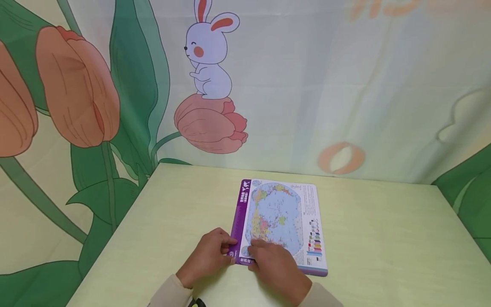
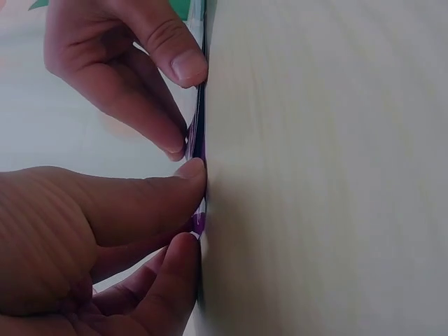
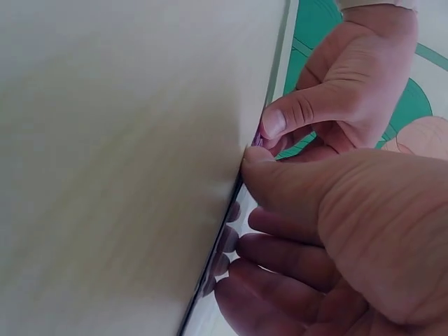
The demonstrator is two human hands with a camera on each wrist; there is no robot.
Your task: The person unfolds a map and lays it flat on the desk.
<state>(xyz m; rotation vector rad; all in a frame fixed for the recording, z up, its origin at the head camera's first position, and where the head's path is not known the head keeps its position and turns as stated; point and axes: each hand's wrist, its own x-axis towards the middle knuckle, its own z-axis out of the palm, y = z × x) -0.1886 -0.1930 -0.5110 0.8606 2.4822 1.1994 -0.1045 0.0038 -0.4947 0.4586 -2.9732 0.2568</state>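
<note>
A flat world map (image 1: 281, 213) with a purple band down its left side lies on the table, turned so its print runs sideways. At its near left corner, my left hand (image 1: 207, 256) pinches the edge between thumb and fingers. My right hand (image 1: 278, 268) holds the near edge just beside it, thumb at the rim and fingers over the printed face. In the right wrist view, the fingertips of the right hand (image 3: 301, 245) reflect in the glossy surface. Seen edge-on in the left wrist view, the map is thin, with the left hand's thumb (image 2: 161, 199) at its rim.
The pale wood-grain table (image 1: 383, 238) extends on both sides of the map. Behind it hangs a cloth backdrop (image 1: 287, 85) printed with tulips, leaves and a white rabbit. A small black and yellow item (image 1: 197, 302) shows by the left sleeve.
</note>
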